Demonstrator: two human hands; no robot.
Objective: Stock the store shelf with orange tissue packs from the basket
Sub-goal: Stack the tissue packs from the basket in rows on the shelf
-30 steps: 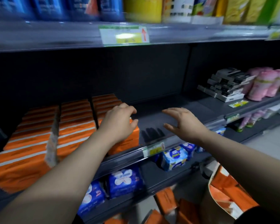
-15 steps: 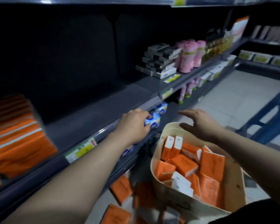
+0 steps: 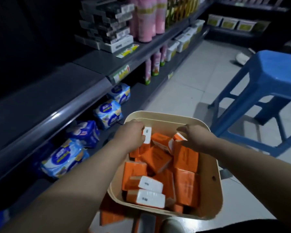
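Observation:
A beige basket [image 3: 212,185] sits low in front of me, filled with several orange tissue packs [image 3: 186,158], some showing white ends. My left hand [image 3: 133,136] reaches into its far left corner, fingers curled on an upright orange pack with a white end [image 3: 147,137]. At the far right of the basket my right hand [image 3: 197,138] arches its spread fingers over another orange pack [image 3: 177,138], without a clear hold. The dark grey store shelf [image 3: 49,105] runs along the left; no orange packs show on the stretch in view.
Blue-and-white wrapped packs [image 3: 107,113] fill the lower shelf. Black boxes [image 3: 107,22] and pink bottles [image 3: 146,22] stand further along the upper shelf. A blue plastic stool [image 3: 267,78] stands on the tiled floor at the right. More orange packs [image 3: 111,214] lie under the basket.
My view swung right and down, away from the stocked orange packs. Both hands left the shelf and dropped into the basket, and the left now holds a pack.

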